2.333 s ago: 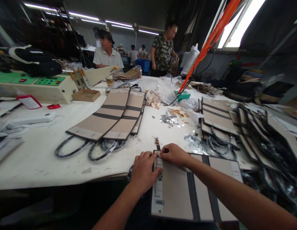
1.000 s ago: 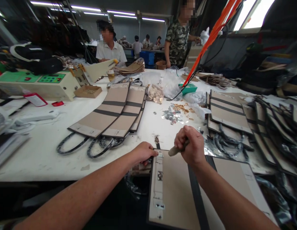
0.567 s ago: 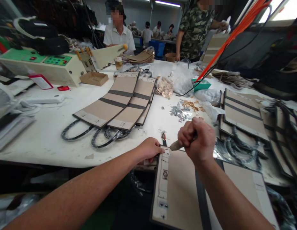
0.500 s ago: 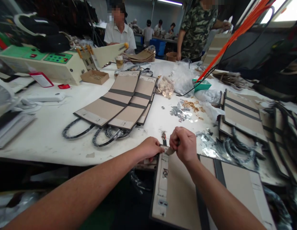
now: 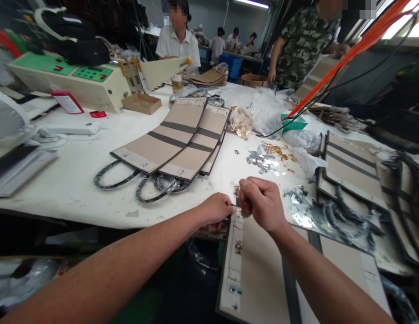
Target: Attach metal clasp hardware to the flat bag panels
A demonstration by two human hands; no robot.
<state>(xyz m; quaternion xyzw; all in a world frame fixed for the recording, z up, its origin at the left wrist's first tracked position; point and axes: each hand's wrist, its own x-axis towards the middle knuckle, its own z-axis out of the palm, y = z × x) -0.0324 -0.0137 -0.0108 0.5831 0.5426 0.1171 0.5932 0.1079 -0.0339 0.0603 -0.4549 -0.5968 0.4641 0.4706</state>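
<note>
Well, in the head view, my left hand [image 5: 218,210] pinches the far left corner of the one panel [image 5: 263,265] before me, at the near edge of the table [image 5: 77,186]. My right hand [image 5: 261,200] is clenched round one stubby tool [image 5: 245,213], mostly hidden, its end by that corner. I take this step to be working a fastening there; the next move, I judge, calls for a firm left pinch and careful aim. Counting up: one metal fitting [image 5: 238,246] midway along my panel's pale strip [image 5: 234,272], at least three overlapping panels [image 5: 185,112] to the left, one green tray [image 5: 293,122], five co-workers [image 5: 179,47]. The silver pieces [image 5: 263,160] and gold pieces [image 5: 280,152] lie too jumbled to count.
</note>
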